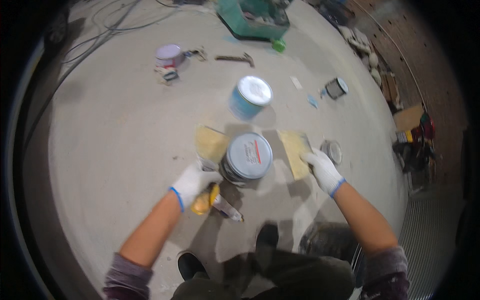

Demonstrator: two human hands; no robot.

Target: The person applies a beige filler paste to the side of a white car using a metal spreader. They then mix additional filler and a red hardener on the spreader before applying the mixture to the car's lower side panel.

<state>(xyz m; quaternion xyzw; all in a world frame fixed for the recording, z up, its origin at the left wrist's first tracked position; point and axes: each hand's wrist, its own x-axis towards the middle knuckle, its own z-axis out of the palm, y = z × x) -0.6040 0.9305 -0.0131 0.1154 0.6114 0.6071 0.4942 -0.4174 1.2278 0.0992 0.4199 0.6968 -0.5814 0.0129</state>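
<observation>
My left hand [195, 182], in a white knit glove with a blue cuff, is closed around the lower end of a flat yellowish spreader plate [212, 143]. It lies close against the left side of a round tin with a grey lid [249, 155]; the lid bears writing and a red bar. My right hand [324, 170], gloved likewise, grips the right edge of a second yellowish plate [294, 153], held apart from the tin. Below my left hand are a yellow-orange object [202, 202] and a white tube [227, 209]; blur hides whether they touch the glove.
Beyond the tin stand a blue can [250, 97] and a pinkish can [168, 56]. A claw hammer [236, 59], a small dark can [336, 88] and a clear round container [332, 152] lie about the concrete floor. A green tub [240, 18] and hoses [108, 32] are farther off.
</observation>
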